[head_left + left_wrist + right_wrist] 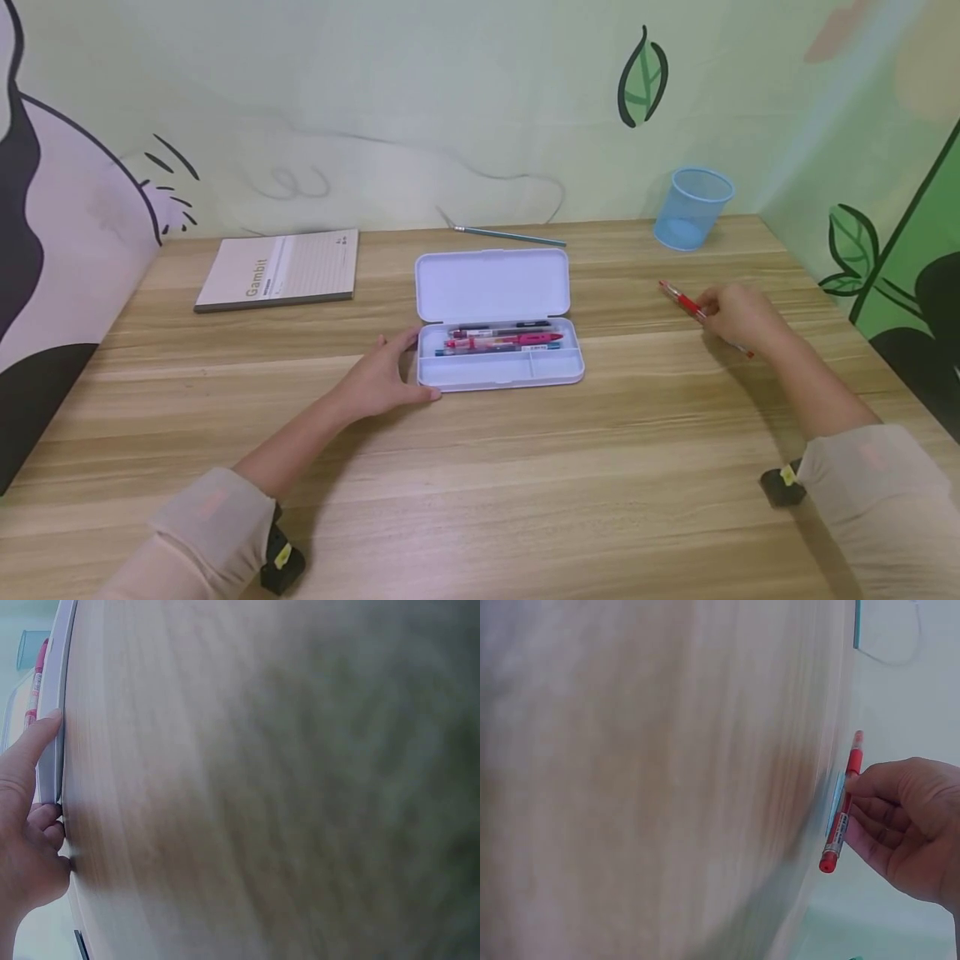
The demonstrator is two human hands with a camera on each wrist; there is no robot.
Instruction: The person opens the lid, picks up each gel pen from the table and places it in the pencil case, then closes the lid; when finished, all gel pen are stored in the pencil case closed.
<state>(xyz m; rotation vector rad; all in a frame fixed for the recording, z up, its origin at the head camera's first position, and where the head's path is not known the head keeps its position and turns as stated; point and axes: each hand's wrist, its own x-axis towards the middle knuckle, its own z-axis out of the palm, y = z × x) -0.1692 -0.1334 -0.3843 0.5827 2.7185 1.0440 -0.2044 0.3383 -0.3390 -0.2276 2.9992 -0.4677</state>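
Note:
A pale lavender pencil case (480,372) lies on the table with its lid raised toward the wall. Several pens (517,339) sit in its long rear compartment. My left hand (381,375) holds the case's left end, thumb on the front side and the other fingers around the back corner; in the left wrist view the thumb lies along the case's side (51,761). To the right of the case, my right hand (744,318) pinches a red pen (684,302) between thumb and fingers. The right wrist view shows this pen (835,834) slanted, both ends sticking out.
A notebook (300,267) lies at the back left of the wooden table (480,475). Behind the case, a thin blue-green brush (510,236) lies along the wall. A translucent blue cup (686,218) stands at the back right, beyond the right hand.

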